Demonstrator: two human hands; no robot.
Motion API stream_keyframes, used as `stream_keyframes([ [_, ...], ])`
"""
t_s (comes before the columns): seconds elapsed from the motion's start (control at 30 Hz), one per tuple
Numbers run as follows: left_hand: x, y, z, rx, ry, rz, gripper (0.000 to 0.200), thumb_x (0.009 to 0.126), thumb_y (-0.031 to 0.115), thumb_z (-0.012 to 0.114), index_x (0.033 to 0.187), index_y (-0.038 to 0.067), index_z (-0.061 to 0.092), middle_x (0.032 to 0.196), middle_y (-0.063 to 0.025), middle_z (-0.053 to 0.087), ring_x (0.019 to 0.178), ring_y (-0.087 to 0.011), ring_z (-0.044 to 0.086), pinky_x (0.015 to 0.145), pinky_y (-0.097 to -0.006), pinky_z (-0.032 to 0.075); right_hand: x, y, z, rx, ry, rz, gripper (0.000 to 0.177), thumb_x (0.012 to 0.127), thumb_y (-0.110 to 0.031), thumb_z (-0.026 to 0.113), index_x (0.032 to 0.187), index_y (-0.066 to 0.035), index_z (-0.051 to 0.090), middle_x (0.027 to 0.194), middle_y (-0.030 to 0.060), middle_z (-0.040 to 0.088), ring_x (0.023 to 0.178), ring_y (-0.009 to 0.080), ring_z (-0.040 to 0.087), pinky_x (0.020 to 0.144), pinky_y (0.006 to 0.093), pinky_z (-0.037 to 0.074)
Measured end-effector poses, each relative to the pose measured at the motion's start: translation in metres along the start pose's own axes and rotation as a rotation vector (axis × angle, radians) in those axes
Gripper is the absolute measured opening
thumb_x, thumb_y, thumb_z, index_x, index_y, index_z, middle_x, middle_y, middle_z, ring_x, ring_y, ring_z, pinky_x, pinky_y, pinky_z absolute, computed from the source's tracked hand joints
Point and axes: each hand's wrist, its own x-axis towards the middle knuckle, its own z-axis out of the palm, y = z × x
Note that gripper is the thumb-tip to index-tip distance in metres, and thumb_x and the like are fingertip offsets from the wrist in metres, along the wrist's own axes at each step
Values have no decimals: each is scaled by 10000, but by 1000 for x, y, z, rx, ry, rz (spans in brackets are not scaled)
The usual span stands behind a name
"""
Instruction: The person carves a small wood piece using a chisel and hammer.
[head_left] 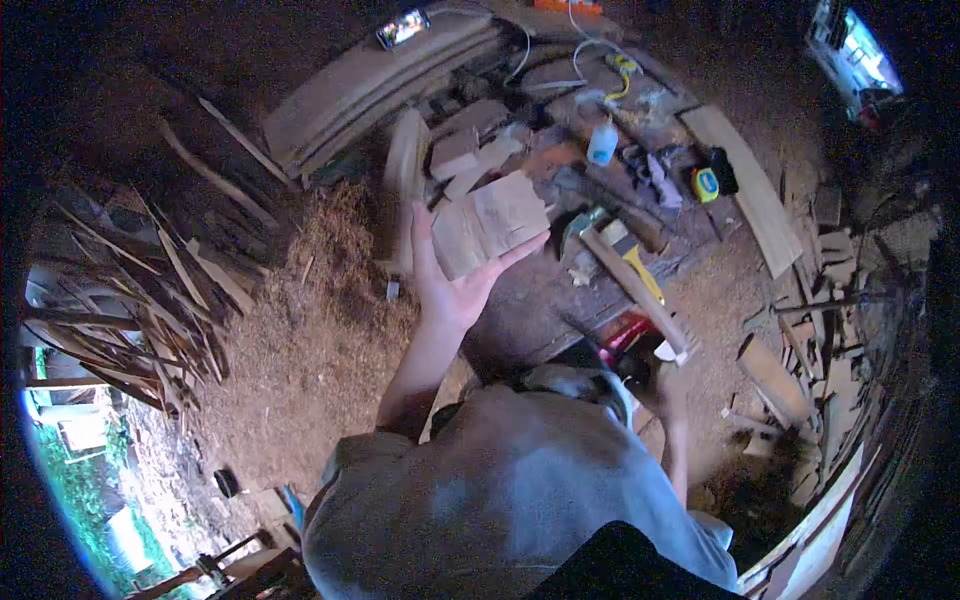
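Observation:
My left hand (pixel 455 285) holds up a pale, squarish wooden block (pixel 490 225), thumb along its left side and fingers along its lower right edge. A groove or step line runs across the block's face. Low on the right, close to my body, my right hand (pixel 655 392) is dark and smeared, so its fingers cannot be made out. Just above it lie a red object (pixel 628 332) and the end of a wooden handle (pixel 640 293), which slants up toward a greenish metal head. Beside that handle is a brush with a yellow handle (pixel 645 275).
A tape measure (pixel 705 184), a blue-white bottle (pixel 602 143) and wood offcuts (pixel 455 155) lie on the workbench (pixel 520 315). A phone (pixel 403 29) rests on thick planks at the back. Shavings (pixel 300 340) cover the left floor; scrap wood (pixel 775 380) is piled right.

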Motion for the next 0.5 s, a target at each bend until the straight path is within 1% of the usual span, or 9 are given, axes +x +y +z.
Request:
stream_keyframes([
  [0.07, 5, 5, -2, 82, 75, 84, 831, 861, 643, 376, 1409, 30, 258, 1429, -201, 326, 1304, -424, 317, 1049, -657, 189, 4, -53, -37, 160, 68, -119, 377, 710, -121, 736, 1031, 5, 582, 971, 108, 636, 872, 207, 605, 771, 338, 491],
  [0.1, 8, 9, 0, 78, 56, 101, 831, 861, 643, 376, 1409, 30, 258, 1429, -201, 326, 1304, -424, 317, 1049, -657, 189, 11, -44, -29, 365, 109, -141, 383, 747, -145, 711, 1070, -2, 562, 893, 78, 604, 835, 204, 595, 750, 328, 488],
  [0.17, 12, 14, 2, 173, -142, 57, 770, 865, 606, 409, 1410, 79, 277, 1417, -168, 353, 1291, -394, 350, 1049, -624, 244, 4, -105, -65, 746, 62, 39, 568, 763, -191, 710, 1233, -2, 453, 1088, 137, 565, 985, 246, 557, 853, 380, 450],
  [0.2, 13, 12, 1, 172, -154, 69, 770, 865, 606, 409, 1410, 79, 277, 1417, -168, 353, 1291, -394, 350, 1049, -624, 244, 4, -107, -66, 771, 50, -55, 582, 776, -199, 706, 1253, -7, 433, 1133, 135, 546, 1030, 247, 529, 910, 380, 410],
  [0.23, 14, 8, -2, 138, -13, 116, 743, 863, 590, 440, 1408, 108, 288, 1406, -151, 368, 1278, -371, 374, 1042, -599, 279, 3, -108, -66, 796, 37, -148, 597, 788, -206, 703, 1272, -11, 414, 1177, 133, 527, 1076, 248, 502, 966, 381, 371],
  [0.27, 14, 5, -2, 102, 129, 159, 719, 861, 573, 472, 1406, 137, 300, 1394, -133, 384, 1265, -348, 397, 1035, -575, 314, 0, -128, -75, 584, 103, -187, 639, 786, -242, 715, 1290, -13, 396, 1207, 158, 512, 1146, 267, 454, 1006, 382, 316],
  [0.4, 11, -5, 5, 133, 233, 184, 658, 864, 493, 553, 1394, 174, 327, 1375, -99, 403, 1230, -299, 443, 1012, -514, 374, 16, -176, -76, 595, 96, -251, 432, 810, -233, 689, 1132, 12, 537, 950, 186, 624, 866, 300, 613, 784, 371, 463],
  [0.43, 11, -5, 3, 137, 235, 177, 658, 864, 493, 553, 1394, 174, 327, 1375, -99, 403, 1230, -299, 443, 1012, -514, 374, 22, -186, -76, 601, 97, -245, 432, 810, -233, 689, 1132, 12, 537, 950, 186, 624, 866, 300, 613, 784, 371, 463],
  [0.5, 8, -11, -8, 140, 226, 114, 585, 910, 412, 515, 1380, 113, 338, 1346, -62, 427, 1244, -222, 418, 1043, -455, 350, 25, -192, -69, 431, 211, -379, 405, 832, -181, 653, 1136, 51, 520, 917, 166, 623, 838, 225, 610, 759, 309, 459],
])
